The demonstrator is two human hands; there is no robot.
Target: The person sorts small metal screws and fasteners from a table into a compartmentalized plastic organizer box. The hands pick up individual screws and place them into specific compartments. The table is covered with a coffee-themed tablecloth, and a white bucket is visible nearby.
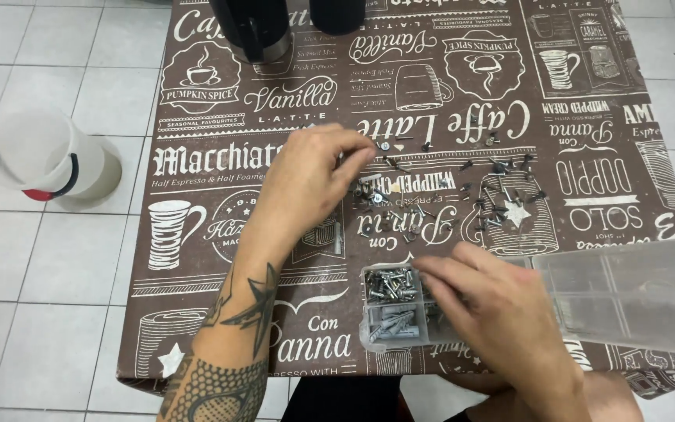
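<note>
The compartment box [396,312], a small clear organiser with its lid [626,293] swung open to the right, sits at the near edge of the table [197,258]. All positions below refer to this box.

The right hand [494,301] rests directly over the box, fingers curled and pointing left into the compartment of silver screws [391,283]. Whether the fingertips grip a screw cannot be determined; they are blurred.

The left hand [314,176] lies beyond the box and slightly left of it, fingers bunched, thumb and forefinger pinched together. Something small appears to sit at the fingertips, but it cannot be identified.

The loose dark screws [494,199] lie scattered beyond the box, in a band running left to right. The left hand touches the band's left end and is the nearer hand; the band extends rightward from its fingertips.

A white bucket [48,156] stands on the floor, well apart to the left.
</note>
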